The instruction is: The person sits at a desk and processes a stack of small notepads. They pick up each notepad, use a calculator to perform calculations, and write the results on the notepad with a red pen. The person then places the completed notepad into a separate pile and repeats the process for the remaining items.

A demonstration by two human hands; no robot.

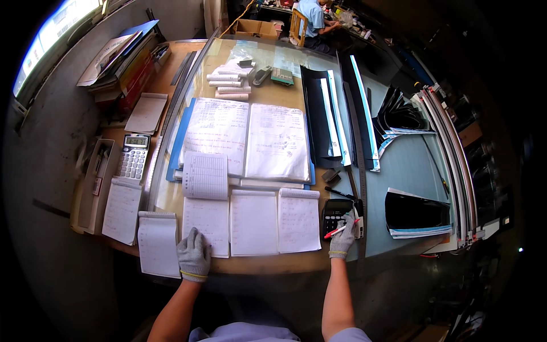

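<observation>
My left hand [194, 255], in a grey knit glove, lies on the lower left corner of a handwritten notepad [208, 219] with its fingers stretched out. A red pen [335, 232] is in my gloved right hand [343, 239], over a black calculator [336, 208] at the table's near right. Beside the left hand is another written pad [158, 242]. Two more pads, a middle one [253, 222] and a right one [299, 225], lie in a row toward the calculator. Behind them an open blue folder [187, 122] holds written sheets [277, 137]; a flipped-up page [205, 175] overlaps its lower edge.
A silver calculator [134, 157] and a long box [97, 188] sit at the left. Rolled papers [232, 85] and a green device [282, 76] lie beyond the folder. Black sheets with blue-white edges [419, 211] cover the right side. Another person [313, 23] sits at the back.
</observation>
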